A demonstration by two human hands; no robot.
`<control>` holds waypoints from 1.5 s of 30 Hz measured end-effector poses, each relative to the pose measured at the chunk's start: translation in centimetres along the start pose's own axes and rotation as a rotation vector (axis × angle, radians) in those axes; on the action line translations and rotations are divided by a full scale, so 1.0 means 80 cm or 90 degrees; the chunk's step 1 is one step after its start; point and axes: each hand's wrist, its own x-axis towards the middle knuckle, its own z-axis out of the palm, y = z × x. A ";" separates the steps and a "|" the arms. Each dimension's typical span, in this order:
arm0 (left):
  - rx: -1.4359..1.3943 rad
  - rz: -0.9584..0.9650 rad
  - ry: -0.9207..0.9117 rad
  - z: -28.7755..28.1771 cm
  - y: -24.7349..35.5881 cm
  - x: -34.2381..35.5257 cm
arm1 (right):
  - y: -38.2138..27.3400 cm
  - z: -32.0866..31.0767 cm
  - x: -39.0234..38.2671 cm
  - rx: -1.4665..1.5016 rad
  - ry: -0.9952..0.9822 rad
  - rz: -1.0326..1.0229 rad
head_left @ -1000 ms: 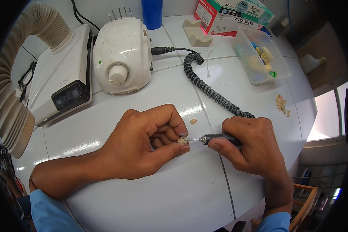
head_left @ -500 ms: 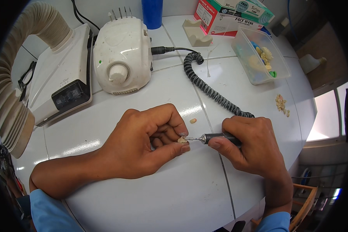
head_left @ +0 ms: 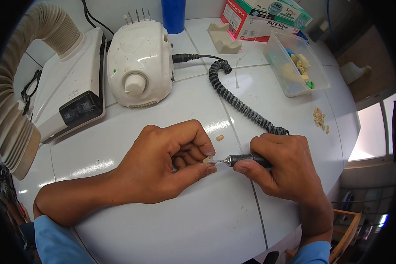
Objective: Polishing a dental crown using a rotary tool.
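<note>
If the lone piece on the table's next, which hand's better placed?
Probably left: the left hand is nearer the lone piece, though pinching a small pale piece. The right hand, farther, grips the black handpiece.

On the worktable (head_left: 163,229), we take the control box (head_left: 139,57) as our landmark. Just left of it lies the dust collector (head_left: 70,83); bits (head_left: 137,15) stand in the box's rear top. To its right, going outward, come a stand (head_left: 223,37), stacked cartons (head_left: 259,28) and a tub (head_left: 295,90) with pieces (head_left: 302,66) inside. A heap (head_left: 320,119) lies farther right and forward. From the box's right side, the cord (head_left: 240,104) runs forward toward our right hand (head_left: 288,165), around the handpiece (head_left: 251,160). In front of the box is our left hand (head_left: 167,163), the workpiece (head_left: 205,161) between its fingertips.
</note>
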 end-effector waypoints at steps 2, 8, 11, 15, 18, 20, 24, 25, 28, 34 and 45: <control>0.004 0.005 0.003 0.001 -0.001 0.000 | -0.001 0.000 0.000 -0.002 -0.004 0.000; 0.033 0.032 0.005 0.000 0.003 -0.002 | -0.001 -0.001 0.000 -0.002 -0.007 0.008; 0.015 0.031 0.014 0.000 0.000 -0.003 | 0.006 -0.011 0.001 0.060 0.008 0.001; 0.035 0.028 0.003 0.002 0.000 -0.002 | 0.016 -0.024 -0.001 0.166 0.019 0.081; 0.042 0.022 0.003 0.004 -0.004 -0.001 | 0.020 -0.023 0.000 0.177 0.054 0.110; 0.027 0.032 0.010 0.005 -0.007 -0.001 | 0.022 -0.019 0.003 0.126 0.043 0.114; 0.014 0.031 -0.028 0.000 -0.002 0.001 | 0.006 -0.017 0.001 0.071 0.109 0.049; -0.010 0.044 -0.043 -0.002 -0.005 0.000 | 0.003 -0.014 0.001 0.119 0.124 0.049; -0.051 0.069 -0.059 -0.004 -0.010 0.002 | 0.002 -0.007 -0.001 0.177 0.162 0.039; -0.070 0.057 -0.054 -0.002 -0.012 0.002 | 0.006 -0.007 -0.003 0.184 0.170 0.033; -0.097 0.033 -0.014 0.004 -0.010 0.002 | 0.014 0.001 -0.006 0.102 0.062 -0.006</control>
